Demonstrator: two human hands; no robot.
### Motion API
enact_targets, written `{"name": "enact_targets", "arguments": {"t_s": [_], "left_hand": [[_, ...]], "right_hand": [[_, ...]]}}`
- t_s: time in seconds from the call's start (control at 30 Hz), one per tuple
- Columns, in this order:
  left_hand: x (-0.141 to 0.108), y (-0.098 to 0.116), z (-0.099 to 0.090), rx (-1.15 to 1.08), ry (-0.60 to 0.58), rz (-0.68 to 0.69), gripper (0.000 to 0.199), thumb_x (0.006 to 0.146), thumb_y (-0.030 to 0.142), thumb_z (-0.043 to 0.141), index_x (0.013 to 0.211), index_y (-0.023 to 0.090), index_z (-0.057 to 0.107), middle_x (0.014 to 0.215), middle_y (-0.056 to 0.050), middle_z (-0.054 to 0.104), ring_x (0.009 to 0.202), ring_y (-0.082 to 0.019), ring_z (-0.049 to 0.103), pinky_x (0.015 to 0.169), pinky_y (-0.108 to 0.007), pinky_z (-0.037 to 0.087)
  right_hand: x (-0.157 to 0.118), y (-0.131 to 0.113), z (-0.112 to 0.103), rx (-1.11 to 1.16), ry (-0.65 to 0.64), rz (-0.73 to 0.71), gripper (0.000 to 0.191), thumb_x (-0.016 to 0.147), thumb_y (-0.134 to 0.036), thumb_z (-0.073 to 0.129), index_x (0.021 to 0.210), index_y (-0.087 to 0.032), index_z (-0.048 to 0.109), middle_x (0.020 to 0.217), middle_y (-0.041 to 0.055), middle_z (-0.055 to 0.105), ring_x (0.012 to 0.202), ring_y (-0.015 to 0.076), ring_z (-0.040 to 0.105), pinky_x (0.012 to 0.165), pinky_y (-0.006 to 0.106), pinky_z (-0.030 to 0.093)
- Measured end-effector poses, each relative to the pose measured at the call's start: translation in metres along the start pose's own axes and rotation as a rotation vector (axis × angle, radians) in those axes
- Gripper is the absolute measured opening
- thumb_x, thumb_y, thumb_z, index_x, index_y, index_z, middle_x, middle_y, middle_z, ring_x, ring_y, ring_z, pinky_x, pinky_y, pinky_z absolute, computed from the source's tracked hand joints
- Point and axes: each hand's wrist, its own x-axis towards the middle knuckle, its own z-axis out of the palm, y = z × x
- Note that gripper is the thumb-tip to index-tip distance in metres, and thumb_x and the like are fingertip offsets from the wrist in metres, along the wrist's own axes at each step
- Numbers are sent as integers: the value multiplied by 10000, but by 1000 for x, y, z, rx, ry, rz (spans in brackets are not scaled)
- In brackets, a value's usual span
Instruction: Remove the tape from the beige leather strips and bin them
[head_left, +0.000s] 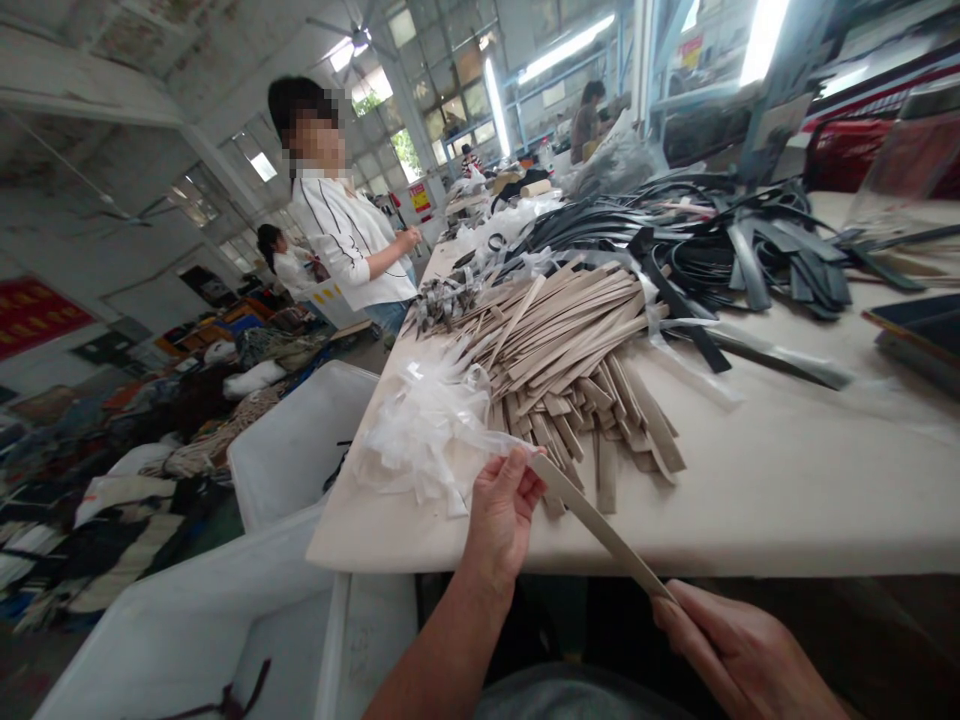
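Note:
My left hand [502,515] pinches one end of a long beige leather strap [600,525], and my right hand [739,650] grips its other end near the table's front edge. The strap is held taut above the table, and a wisp of clear plastic film [435,430] lies against my left fingers. Just beyond that hand is a large heap of similar beige straps [570,370], lying crossed over each other on a cream-covered work table [787,500].
A tangle of black straps [720,250] lies farther along the table. White plastic bins [292,440] stand left of the table edge, beside heaps of fabric [112,470]. A standing person in a white striped shirt [345,225] is at the table's far left side.

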Motion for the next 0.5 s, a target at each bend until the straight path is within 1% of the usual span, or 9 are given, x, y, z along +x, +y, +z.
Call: {"name": "enact_targets", "arguments": {"t_s": [0.17,0.3,0.4,0.5], "left_hand": [[-1,-3,-7,41,4,28,266,618,311,854,737,148,680,722,-18,727,645,-108,664,665,-219,522],[-1,-1,-11,82,0,33,296,600,340,860,740,143,689,757,-34,734,666,-112,661,677,-222,514],[-6,-4,-12,146,-18,28,299,608,358,852,740,136,701,792,-56,740,701,-123,659,696,-229,511],[-17,-16,-14,241,-32,-2,291,598,353,855,700,127,702,728,-49,723,669,-125,636,676,-230,500]], "right_hand": [[2,-2,0,-14,19,-16,366,985,-359,390,673,-220,521,553,-27,560,459,107,544,441,188,376],[-1,0,3,-51,22,-22,392,982,-383,390,654,-221,529,532,-20,543,438,119,523,436,216,352],[-1,1,6,-42,-11,20,406,977,-423,394,656,-221,541,544,-8,553,454,135,530,443,230,351],[7,-6,5,44,-87,91,445,982,-464,346,657,-221,528,552,-2,562,480,145,540,455,228,374]]}}
